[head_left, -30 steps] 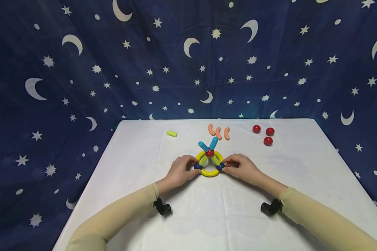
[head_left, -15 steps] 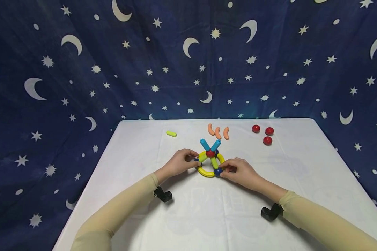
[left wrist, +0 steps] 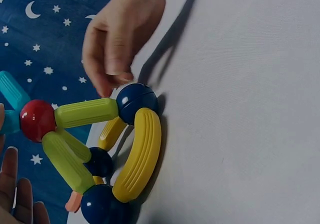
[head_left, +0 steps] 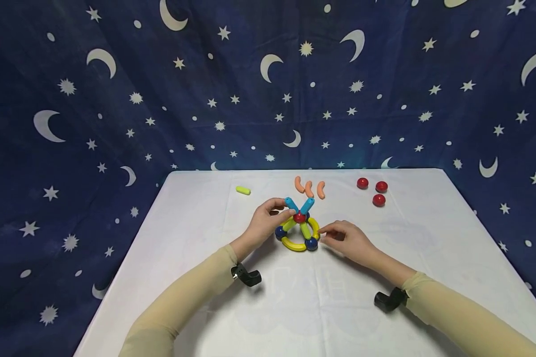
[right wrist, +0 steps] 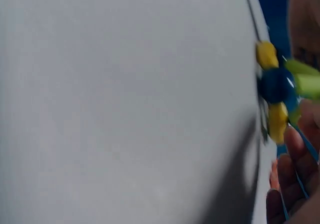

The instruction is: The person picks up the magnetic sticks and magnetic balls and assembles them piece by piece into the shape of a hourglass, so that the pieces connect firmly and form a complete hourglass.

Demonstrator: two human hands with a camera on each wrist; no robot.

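A magnetic ball-and-stick toy [head_left: 304,231] stands mid-table. Its base is a ring of curved yellow sticks [left wrist: 140,156] and dark blue balls [left wrist: 135,103]. Lime sticks [left wrist: 87,112] rise to a red ball [left wrist: 38,120], from which two light-blue sticks [head_left: 307,206] point up. My left hand [head_left: 267,218] pinches the left light-blue stick [left wrist: 12,91] close to the red ball, thumb in front and index finger behind. Beside the ring's right side, my right hand [head_left: 350,240] has loosely bent fingers with nothing between them, fingertips right at the yellow curve.
Several loose pieces lie along the far side: a lime stick [head_left: 243,190] at left, three curved orange sticks [head_left: 308,189] in the middle and three red balls [head_left: 379,200] at right. A star-patterned blue cloth [head_left: 232,99] hangs behind the white table [head_left: 268,307].
The toy has turned on the table, bringing its right blue ball toward the front. My left hand has let go of the left blue ball and risen to the light-blue stick; my right hand has released its ball.
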